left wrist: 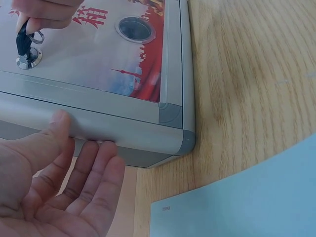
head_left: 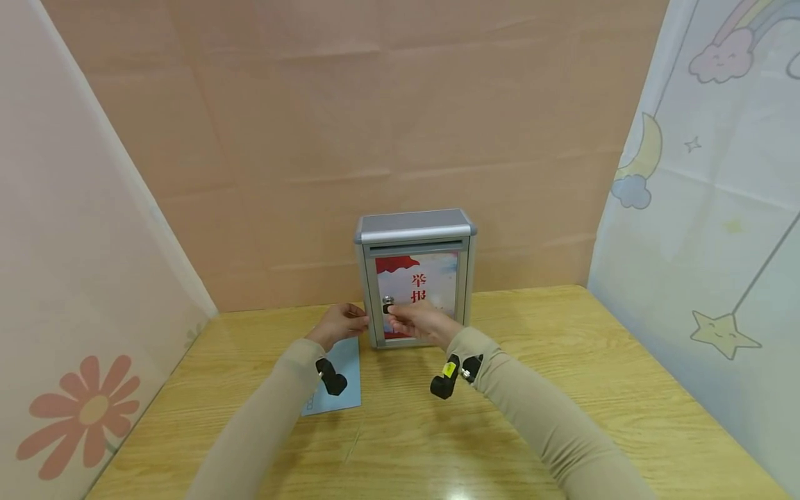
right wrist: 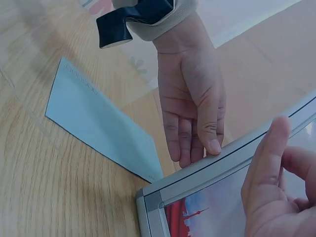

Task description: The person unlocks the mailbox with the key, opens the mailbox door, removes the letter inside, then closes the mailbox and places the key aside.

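Note:
A silver-grey metal letterbox with a slot near its top and red characters on its front panel stands upright on the table. My right hand pinches the black head of a key between thumb and finger. The key sits in the round lock on the left part of the front panel. In the left wrist view, my left hand rests its thumb and fingertips against the letterbox's left side, fingers loosely bent. In the right wrist view the key is hidden behind my right hand.
A light blue envelope lies flat on the wooden table, left of the letterbox and partly under my left forearm. Behind the letterbox hangs an orange-brown cloth. Patterned white cloths stand along both sides.

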{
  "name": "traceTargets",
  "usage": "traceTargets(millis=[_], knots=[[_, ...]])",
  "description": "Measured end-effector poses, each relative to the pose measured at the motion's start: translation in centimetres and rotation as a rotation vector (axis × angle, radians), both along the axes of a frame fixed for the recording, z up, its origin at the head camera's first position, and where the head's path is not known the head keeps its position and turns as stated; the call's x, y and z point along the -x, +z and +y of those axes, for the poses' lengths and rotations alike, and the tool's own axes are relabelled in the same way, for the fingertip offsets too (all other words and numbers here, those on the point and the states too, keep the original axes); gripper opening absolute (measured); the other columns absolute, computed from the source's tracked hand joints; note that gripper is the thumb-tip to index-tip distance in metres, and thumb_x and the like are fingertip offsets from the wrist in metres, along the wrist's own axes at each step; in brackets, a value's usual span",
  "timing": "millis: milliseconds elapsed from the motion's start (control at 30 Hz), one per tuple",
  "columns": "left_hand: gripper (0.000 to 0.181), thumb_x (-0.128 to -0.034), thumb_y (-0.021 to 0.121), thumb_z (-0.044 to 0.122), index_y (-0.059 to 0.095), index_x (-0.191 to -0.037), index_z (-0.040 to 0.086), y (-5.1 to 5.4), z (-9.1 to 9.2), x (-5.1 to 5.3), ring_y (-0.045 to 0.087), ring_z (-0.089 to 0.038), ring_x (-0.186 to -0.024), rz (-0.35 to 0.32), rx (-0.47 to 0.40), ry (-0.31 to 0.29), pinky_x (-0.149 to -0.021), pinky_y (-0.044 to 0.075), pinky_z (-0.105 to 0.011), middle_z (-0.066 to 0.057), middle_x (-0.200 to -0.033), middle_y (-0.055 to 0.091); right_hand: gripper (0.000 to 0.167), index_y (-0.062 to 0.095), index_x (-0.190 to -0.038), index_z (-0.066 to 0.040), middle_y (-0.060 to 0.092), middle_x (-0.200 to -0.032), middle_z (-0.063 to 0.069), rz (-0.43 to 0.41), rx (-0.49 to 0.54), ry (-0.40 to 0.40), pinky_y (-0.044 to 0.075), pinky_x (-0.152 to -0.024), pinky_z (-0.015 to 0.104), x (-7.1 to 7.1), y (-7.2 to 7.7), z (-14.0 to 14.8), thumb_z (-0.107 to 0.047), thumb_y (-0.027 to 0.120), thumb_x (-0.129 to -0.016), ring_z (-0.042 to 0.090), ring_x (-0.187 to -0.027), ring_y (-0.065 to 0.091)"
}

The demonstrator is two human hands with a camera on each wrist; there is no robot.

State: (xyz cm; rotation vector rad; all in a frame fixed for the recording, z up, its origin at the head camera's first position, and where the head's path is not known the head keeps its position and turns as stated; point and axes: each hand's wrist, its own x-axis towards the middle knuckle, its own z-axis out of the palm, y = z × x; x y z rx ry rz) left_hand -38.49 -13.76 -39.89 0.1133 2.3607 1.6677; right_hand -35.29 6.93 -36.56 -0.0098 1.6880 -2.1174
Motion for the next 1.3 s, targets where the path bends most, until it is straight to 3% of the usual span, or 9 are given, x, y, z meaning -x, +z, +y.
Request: traceTargets(millis=[467, 700, 1133, 1300], knots=[[0.029, -0.0951, 0.062, 0.012, 0.056, -0.116, -0.007, 0.08, 0.07, -0.18, 0.059, -0.043, -0.111, 0.011, 0.019, -0.017, -0.092, 0.054, -0.039, -0.019, -0.108, 0.064, 0.028, 0.059, -0.117, 0.010, 0.066, -0.070, 0.002, -0.038, -0.015, -0.051, 0.052, -0.054, 0.013, -0.14, 0.12, -0.22, -0.008, 0.059, -0.097, 0.004, -0.055, 0.061], [0.031, -0.0949, 0.062, 0.012, 0.056, -0.117, -0.008, 0.03, 0.01, -0.05, 0.061, -0.041, -0.109, 0.018, 0.020, -0.028, -0.092, 0.054, -0.040, -0.020, -0.108, 0.065, 0.015, 0.060, -0.105, 0.004, 0.064, -0.068, 0.000, -0.043, 0.006, -0.007, 0.050, -0.053, 0.012, -0.13, -0.01, -0.15, -0.009, 0.056, -0.098, 0.003, -0.055, 0.059], [0.030, -0.0953, 0.062, 0.011, 0.055, -0.117, -0.009, 0.26, 0.03, -0.16, 0.061, -0.041, -0.108, 0.018, 0.002, -0.020, -0.094, 0.053, -0.042, -0.019, -0.106, 0.065, 0.024, 0.061, -0.114, 0.008, 0.065, -0.069, 0.001, -0.032, -0.043, -0.009, 0.052, -0.055, 0.013, -0.26, -0.09, -0.26, -0.009, 0.058, -0.097, 0.004, -0.056, 0.061], [0.032, -0.0950, 0.062, 0.011, 0.055, -0.118, -0.009, 0.16, 0.03, -0.04, 0.060, -0.042, -0.110, 0.017, -0.003, -0.012, -0.093, 0.053, -0.042, -0.019, -0.105, 0.065, 0.021, 0.061, -0.108, 0.009, 0.064, -0.067, 0.002, -0.012, -0.078, 0.029, 0.051, -0.053, 0.013, -0.51, -0.10, -0.04, -0.008, 0.059, -0.096, 0.004, -0.054, 0.060]])
